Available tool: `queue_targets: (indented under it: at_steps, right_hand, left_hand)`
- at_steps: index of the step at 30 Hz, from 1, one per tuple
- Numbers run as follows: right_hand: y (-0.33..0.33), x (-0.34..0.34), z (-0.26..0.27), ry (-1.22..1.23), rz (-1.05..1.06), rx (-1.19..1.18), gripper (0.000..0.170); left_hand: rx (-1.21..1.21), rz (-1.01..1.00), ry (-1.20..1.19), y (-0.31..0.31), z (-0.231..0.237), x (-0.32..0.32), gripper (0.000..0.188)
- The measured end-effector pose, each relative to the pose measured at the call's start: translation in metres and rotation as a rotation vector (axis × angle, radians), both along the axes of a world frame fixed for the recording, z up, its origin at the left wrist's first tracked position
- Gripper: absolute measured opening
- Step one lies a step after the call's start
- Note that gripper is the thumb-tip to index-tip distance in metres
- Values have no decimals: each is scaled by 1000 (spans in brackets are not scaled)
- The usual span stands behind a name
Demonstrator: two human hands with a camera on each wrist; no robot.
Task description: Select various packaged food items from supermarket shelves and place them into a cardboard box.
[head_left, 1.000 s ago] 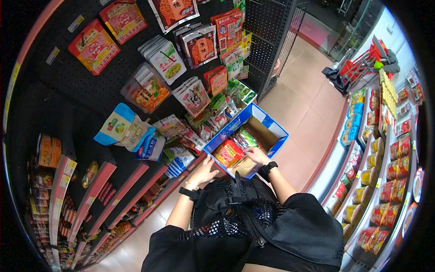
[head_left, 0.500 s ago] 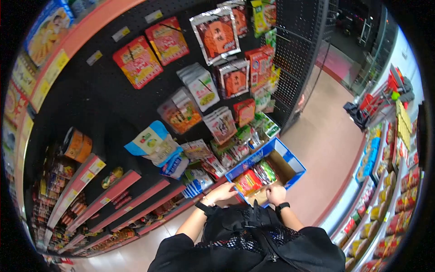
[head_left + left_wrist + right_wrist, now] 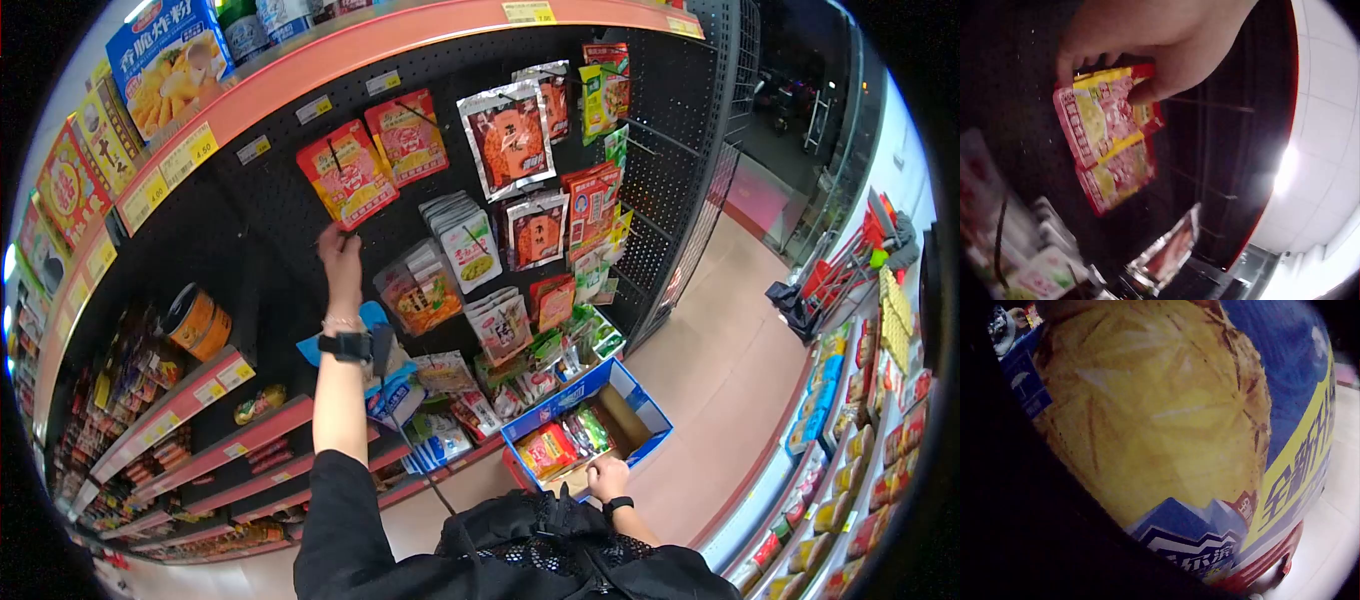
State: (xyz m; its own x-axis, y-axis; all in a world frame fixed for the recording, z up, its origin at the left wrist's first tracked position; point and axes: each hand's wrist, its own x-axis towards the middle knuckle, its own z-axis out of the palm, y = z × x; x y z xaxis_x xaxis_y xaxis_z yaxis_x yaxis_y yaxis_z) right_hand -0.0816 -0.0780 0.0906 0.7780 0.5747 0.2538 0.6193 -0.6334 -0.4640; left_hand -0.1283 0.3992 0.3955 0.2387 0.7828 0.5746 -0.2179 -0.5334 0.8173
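Observation:
My left hand [image 3: 343, 270] reaches up to the hanging display and pinches the lower edge of a red and yellow seasoning packet [image 3: 345, 175]. In the left wrist view the thumb lies on the front of this packet [image 3: 1100, 122], with the fingers behind it. A matching packet [image 3: 407, 137] hangs beside it. Low down, my right hand [image 3: 607, 480] grips the near edge of a blue cardboard box [image 3: 655, 440]. Inside the box lie a red and yellow packet [image 3: 547, 450] and a green one [image 3: 588, 432]. The right wrist view shows the box's printed side [image 3: 1297, 375], the hand hidden.
Silver-edged brown packets [image 3: 507, 140] and white-green packets [image 3: 470, 245] hang to the right on the black pegboard [image 3: 270, 210]. A pink shelf edge [image 3: 400, 55] runs above. Blue and white bags [image 3: 395, 385] stand below. Shelves of noodle packs [image 3: 895, 470] line the right side.
My left hand has risen from beside the box up to the hanging red and yellow packet. The right hand stays at the box's near edge. The head view has shifted toward the upper left shelves.

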Motion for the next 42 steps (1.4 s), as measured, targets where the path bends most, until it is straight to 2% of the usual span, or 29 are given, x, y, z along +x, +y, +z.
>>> queue_targets:
  at_steps: [2, 5, 6, 10, 12, 15, 18, 22, 27, 31, 33, 35, 37, 40, 42]
  right_hand:
    - [0, 1, -2, 14, 7, -8, 15]
    - [-1, 1, 2, 8, 23, 38, 15]
    - [-2, 1, -2, -22, 17, 45, 15]
    - [-1, 0, 10, 23, 40, 35, 14]
    - [0, -1, 15, 44, 41, 36, 14]
    - [-1, 0, 7, 8, 28, 6, 14]
    - [-1, 0, 2, -15, 31, 38, 14]
    - [-1, 0, 1, -5, 19, 44, 15]
    - [-2, 0, 2, -35, 23, 44, 11]
    - [0, 1, 0, -51, 32, 90, 11]
    - [-1, 2, -1, -6, 28, 27, 14]
    - [-1, 3, -4, -13, 38, 26, 14]
    - [-1, 4, -2, -12, 43, 44, 14]
    - [-1, 5, -1, 1, 53, -14, 14]
    - [-1, 3, 3, 14, 42, -11, 14]
  left_hand:
    - [-84, 90, 68, 34, 6, 4, 55]
    - [-211, -26, 53, 65, 0, 15, 61]
    - [-405, -94, -28, 25, 23, 11, 54]
    - [-421, -196, -34, 35, 15, 16, 55]
    - [-404, -213, 131, 29, 21, 19, 42]
    - [-355, -223, 149, 17, 29, 20, 33]
    - [-387, -162, 143, 38, 21, 22, 30]
    - [-415, -143, 124, 28, 22, 18, 26]
    - [-190, -163, -86, -36, 36, -3, 19]
    - [-139, -183, -128, -58, 40, -29, 19]
    - [79, -221, -158, -69, 46, -42, 21]
    - [37, -291, -231, -92, 58, -52, 23]
    - [-20, -270, -334, -113, 65, -58, 24]
    - [82, -284, -241, -113, 52, -69, 24]
    - [50, -301, -254, -131, 43, -70, 23]
